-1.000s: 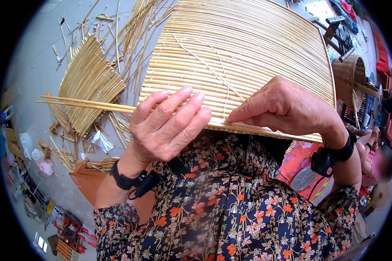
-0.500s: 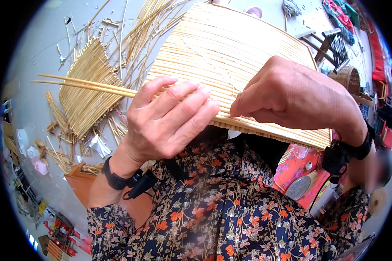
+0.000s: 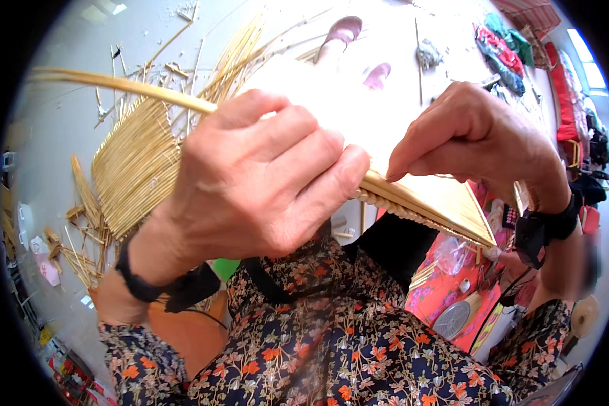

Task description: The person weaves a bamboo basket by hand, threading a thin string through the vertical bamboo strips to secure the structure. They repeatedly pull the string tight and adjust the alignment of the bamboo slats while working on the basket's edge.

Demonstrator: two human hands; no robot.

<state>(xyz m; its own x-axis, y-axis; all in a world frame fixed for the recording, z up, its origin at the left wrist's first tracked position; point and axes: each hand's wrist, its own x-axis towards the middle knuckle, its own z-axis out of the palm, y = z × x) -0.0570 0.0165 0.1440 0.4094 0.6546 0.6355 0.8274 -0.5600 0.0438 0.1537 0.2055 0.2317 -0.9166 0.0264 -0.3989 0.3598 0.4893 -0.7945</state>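
Observation:
In front of my chest a mat of pale stalks is tilted nearly edge-on, its upper face washed out by glare. My left hand is closed round the long stalks at the mat's near edge, and their thin ends stick out to the left. A row of small knots or stalk ends runs along that edge. Just right of the left hand, my right hand pinches at the edge with thumb and forefinger. What lies between those fingertips is too small to make out.
On the floor at left lies a second stalk mat, with loose stalks beyond it. Purple slippers show at the far side. A red flowered cloth bears a round grey disc at lower right. Clothes lie farther right.
The mat has tipped from broad-side to nearly edge-on, uncovering the slippers. My left hand has come closer and lower, still gripping the stalks. My right hand has shifted slightly right, still pinching.

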